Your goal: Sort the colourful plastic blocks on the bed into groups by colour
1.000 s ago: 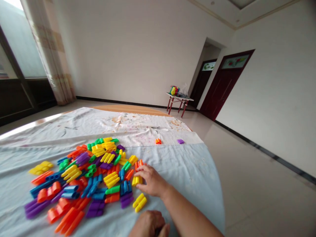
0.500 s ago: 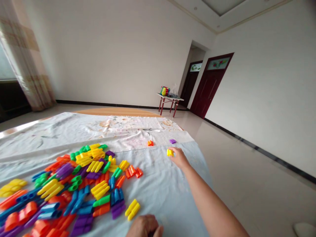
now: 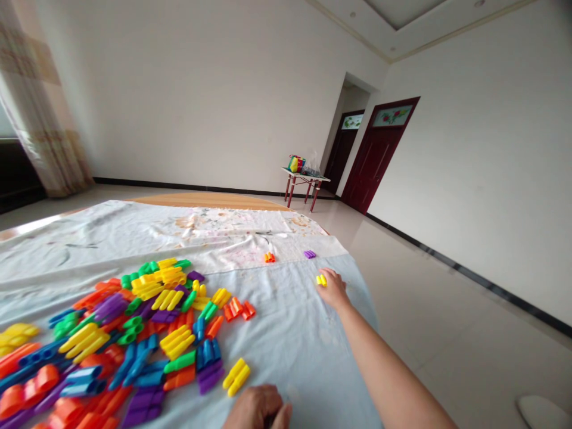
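My right hand is stretched far out over the pale blue cloth, fingers closed on a small yellow block near the cloth's right edge. Just beyond it lie a small purple block and a small orange block. My left hand rests at the bottom edge as a closed fist; what it holds, if anything, is hidden. A large pile of coloured plastic blocks spreads over the cloth to the left, and a yellow block pair lies close to my left hand.
A white patterned cloth lies behind the blue one. A small red-legged table with a colourful bag stands by the far wall. Dark red doors are at the right, a curtain at the left. Tiled floor lies right of the cloth.
My right hand took a small yellow block from the pile's edge and carried it far forward and right, near the purple block. The view swung slightly left. My left hand stayed put.
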`<action>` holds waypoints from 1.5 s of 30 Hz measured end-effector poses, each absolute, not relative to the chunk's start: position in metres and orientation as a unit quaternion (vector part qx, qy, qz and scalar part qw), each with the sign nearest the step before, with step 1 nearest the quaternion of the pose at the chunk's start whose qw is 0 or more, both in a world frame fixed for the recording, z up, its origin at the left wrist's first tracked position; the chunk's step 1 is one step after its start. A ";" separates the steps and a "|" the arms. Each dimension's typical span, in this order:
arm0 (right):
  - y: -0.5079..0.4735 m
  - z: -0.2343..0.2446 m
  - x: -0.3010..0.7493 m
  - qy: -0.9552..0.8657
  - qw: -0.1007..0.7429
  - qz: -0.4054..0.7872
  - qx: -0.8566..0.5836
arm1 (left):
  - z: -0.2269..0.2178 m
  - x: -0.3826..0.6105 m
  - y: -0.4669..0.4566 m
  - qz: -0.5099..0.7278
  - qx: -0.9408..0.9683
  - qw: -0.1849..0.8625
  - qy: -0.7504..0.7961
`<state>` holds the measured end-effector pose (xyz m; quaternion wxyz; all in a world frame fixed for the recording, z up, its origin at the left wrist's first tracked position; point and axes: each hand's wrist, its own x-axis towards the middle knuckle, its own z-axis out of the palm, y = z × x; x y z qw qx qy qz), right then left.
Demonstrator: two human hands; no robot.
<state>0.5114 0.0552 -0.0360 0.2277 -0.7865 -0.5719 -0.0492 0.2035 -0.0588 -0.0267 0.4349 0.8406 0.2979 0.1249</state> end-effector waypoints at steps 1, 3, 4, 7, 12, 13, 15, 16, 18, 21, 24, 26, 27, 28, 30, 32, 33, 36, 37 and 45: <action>0.056 -0.038 0.511 -0.570 0.230 -0.052 -0.787 | -0.024 0.203 -0.060 0.128 0.839 0.437 0.299; 0.056 -0.041 0.513 -0.570 0.235 -0.056 -0.785 | -0.018 0.201 -0.063 0.135 0.834 0.439 0.306; 0.057 -0.043 0.514 -0.572 0.236 -0.057 -0.783 | -0.015 0.201 -0.064 0.138 0.832 0.440 0.308; 0.058 -0.047 0.519 -0.581 0.242 -0.059 -0.775 | -0.009 0.200 -0.067 0.145 0.828 0.443 0.311; 0.060 -0.052 0.520 -0.574 0.254 -0.068 -0.775 | -0.004 0.201 -0.068 0.149 0.825 0.443 0.320; 0.061 -0.053 0.519 -0.569 0.257 -0.071 -0.778 | -0.004 0.200 -0.068 0.149 0.825 0.442 0.319; 0.062 -0.055 0.516 -0.560 0.263 -0.076 -0.782 | -0.003 0.200 -0.067 0.148 0.827 0.441 0.317; 0.062 -0.055 0.515 -0.556 0.266 -0.079 -0.784 | -0.003 0.200 -0.067 0.146 0.827 0.440 0.317; 0.063 -0.055 0.514 -0.551 0.275 -0.082 -0.784 | -0.003 0.200 -0.067 0.142 0.828 0.438 0.319; 0.064 -0.053 0.514 -0.555 0.292 -0.083 -0.775 | -0.004 0.200 -0.067 0.146 0.826 0.438 0.323; 0.065 -0.050 0.516 -0.564 0.306 -0.078 -0.763 | -0.007 0.200 -0.067 0.146 0.826 0.440 0.320; 0.065 -0.048 0.517 -0.566 0.311 -0.073 -0.760 | -0.008 0.200 -0.067 0.145 0.827 0.440 0.318; 0.065 -0.048 0.517 -0.566 0.313 -0.069 -0.759 | -0.009 0.200 -0.066 0.146 0.827 0.440 0.318; 0.065 -0.048 0.517 -0.566 0.314 -0.066 -0.759 | -0.009 0.200 -0.066 0.147 0.827 0.439 0.318; 0.064 -0.048 0.517 -0.564 0.316 -0.060 -0.761 | -0.009 0.200 -0.065 0.150 0.828 0.437 0.318; 0.063 -0.048 0.516 -0.560 0.319 -0.055 -0.763 | -0.008 0.201 -0.065 0.153 0.829 0.434 0.319; 0.062 -0.048 0.515 -0.558 0.321 -0.053 -0.763 | -0.007 0.201 -0.065 0.154 0.829 0.433 0.319; 0.059 -0.045 0.513 -0.555 0.330 -0.047 -0.762 | -0.006 0.200 -0.066 0.155 0.829 0.433 0.319; 0.057 -0.043 0.512 -0.553 0.335 -0.046 -0.761 | -0.006 0.200 -0.067 0.153 0.829 0.434 0.319; 0.058 -0.007 0.460 -0.611 0.401 -0.032 -0.682 | -0.007 0.199 -0.069 0.163 0.826 0.443 0.307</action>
